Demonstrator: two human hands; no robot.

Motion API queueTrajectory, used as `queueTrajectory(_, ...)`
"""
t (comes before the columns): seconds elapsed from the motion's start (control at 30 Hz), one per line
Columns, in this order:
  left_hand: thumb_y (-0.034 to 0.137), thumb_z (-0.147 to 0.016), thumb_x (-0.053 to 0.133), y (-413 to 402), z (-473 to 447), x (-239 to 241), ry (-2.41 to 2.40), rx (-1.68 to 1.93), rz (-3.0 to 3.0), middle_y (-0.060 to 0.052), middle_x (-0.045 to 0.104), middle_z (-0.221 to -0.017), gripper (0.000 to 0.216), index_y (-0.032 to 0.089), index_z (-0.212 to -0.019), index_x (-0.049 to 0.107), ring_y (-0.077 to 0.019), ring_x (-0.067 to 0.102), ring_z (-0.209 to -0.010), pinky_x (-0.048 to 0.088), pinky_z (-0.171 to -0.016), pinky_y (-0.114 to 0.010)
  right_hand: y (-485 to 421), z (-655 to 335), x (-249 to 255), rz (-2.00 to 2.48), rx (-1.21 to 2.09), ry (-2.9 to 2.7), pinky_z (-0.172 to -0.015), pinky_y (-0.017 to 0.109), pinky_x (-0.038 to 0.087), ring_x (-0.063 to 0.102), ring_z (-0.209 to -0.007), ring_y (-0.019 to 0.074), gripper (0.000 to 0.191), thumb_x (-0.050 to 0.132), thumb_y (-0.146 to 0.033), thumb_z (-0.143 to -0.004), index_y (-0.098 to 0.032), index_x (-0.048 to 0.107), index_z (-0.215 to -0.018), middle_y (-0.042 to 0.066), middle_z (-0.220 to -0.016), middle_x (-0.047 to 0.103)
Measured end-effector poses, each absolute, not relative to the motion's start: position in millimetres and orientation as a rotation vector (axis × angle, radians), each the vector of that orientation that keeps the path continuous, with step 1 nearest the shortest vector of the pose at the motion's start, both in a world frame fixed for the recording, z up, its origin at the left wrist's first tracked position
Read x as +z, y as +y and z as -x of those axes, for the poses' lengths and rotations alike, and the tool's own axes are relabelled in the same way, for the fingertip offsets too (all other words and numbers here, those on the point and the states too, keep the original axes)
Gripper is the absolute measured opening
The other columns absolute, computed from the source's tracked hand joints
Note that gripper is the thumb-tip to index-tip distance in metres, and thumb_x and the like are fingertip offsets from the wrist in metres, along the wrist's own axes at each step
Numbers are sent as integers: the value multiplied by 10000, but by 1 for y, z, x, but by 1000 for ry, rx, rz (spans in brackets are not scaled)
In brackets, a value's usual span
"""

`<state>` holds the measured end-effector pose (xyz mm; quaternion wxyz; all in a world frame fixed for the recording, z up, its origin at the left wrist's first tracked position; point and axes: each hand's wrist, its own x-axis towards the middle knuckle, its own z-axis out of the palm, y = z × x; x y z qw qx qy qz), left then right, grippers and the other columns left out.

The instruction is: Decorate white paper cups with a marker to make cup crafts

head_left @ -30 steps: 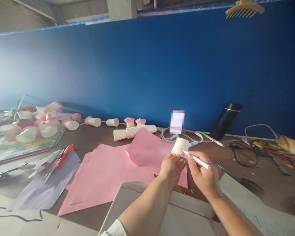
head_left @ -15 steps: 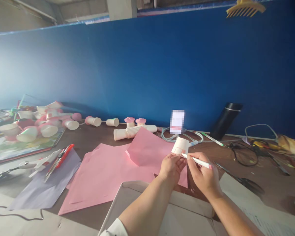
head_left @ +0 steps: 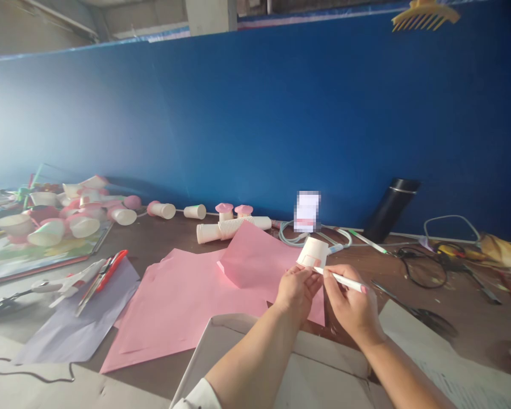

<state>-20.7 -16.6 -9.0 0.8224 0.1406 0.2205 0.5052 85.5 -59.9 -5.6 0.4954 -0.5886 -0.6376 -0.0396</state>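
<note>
An inverted white cup (head_left: 315, 248) is gripped by the curled left hand (head_left: 296, 290); a marker (head_left: 344, 280) is pinched by the right hand (head_left: 354, 305). At far centre, stacked cups (head_left: 235, 228) are nested lengthwise.

The cup (head_left: 315, 249) is white with reddish lines, the pen (head_left: 344, 280) white and pink-ended, the paper (head_left: 183, 301) pink.

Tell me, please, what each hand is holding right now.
Left hand: closed, holding the white cup.
Right hand: closed on the white pen, tip at the cup.
</note>
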Motion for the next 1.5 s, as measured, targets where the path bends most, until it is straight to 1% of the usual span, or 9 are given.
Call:
queueTrajectory(0.13, 67, -794, 562, -18, 21, -7, 465, 1069, -314, -96, 654, -781, 97, 60, -873, 617, -102, 631, -660, 522, -746, -223, -59, -85, -6, 1398, -129, -1537, -660, 260, 495, 659, -756, 189, 182, 530, -357, -879, -191, 600, -900, 76, -851, 692)
queueTrajectory(0.3, 78, -796, 565, -19, 22, -7, 452, 1063, -341, -97, 649, -784, 103, 54, -882, 615, -119, 643, -702, 515, -787, -249, -58, -85, -4, 1402, -182, -1531, -640, 243, 497, 665, -753, 178, 174, 533, -349, -880, -192, 600, -911, 69, -849, 690)
queueTrajectory(0.5, 74, -769, 596, -18, 21, -9, 466, 1070, -320, -66, 627, -720, 60, 76, -829, 592, -96, 610, -625, 513, -777, -254, -57, -85, -3, 1372, -266, -1542, -649, 245, 505, 666, -756, 179, 169, 523, -334, -887, -186, 596, -922, 75, -845, 681)
queueTrajectory(0.63, 73, -776, 584, -18, 21, -8, 469, 1063, -326, -62, 619, -707, 49, 83, -824, 579, -94, 604, -614, 510, -776, -255, -56, -86, -4, 1383, -278, -1538, -667, 253, 511, 666, -754, 180, 174, 523, -341, -886, -188, 597, -924, 75, -841, 683)
queueTrajectory(0.87, 74, -788, 567, -18, 21, -8, 457, 1060, -353, -92, 637, -790, 62, 81, -850, 574, -109, 622, -660, 500, -802, -268, -55, -87, -7, 1389, -281, -1525, -661, 258, 510, 666, -752, 184, 186, 528, -345, -881, -184, 604, -934, 80, -847, 688)
queueTrajectory(1.1, 87, -784, 578, -18, 21, -12, 464, 1064, -369, -111, 647, -815, 93, 74, -876, 581, -122, 631, -684, 495, -793, -267, -57, -86, -4, 1406, -206, -1516, -608, 232, 494, 661, -690, 168, 191, 538, -361, -872, -186, 612, -893, 67, -805, 692)
queueTrajectory(1.27, 91, -772, 591, -16, 20, -14, 478, 1069, -368, -100, 649, -789, 116, 76, -887, 586, -122, 627, -675, 492, -790, -268, -59, -85, -1, 1416, -160, -1512, -600, 228, 488, 654, -667, 166, 200, 541, -371, -864, -186, 617, -864, 62, -767, 689)
queueTrajectory(1.5, 90, -768, 596, -16, 19, -15, 479, 1077, -349, -131, 659, -905, 128, 77, -895, 581, -138, 640, -742, 485, -831, -287, -60, -85, -1, 1451, -118, -1518, -582, 217, 464, 638, -642, 154, 203, 544, -375, -859, -188, 620, -837, 41, -740, 679)
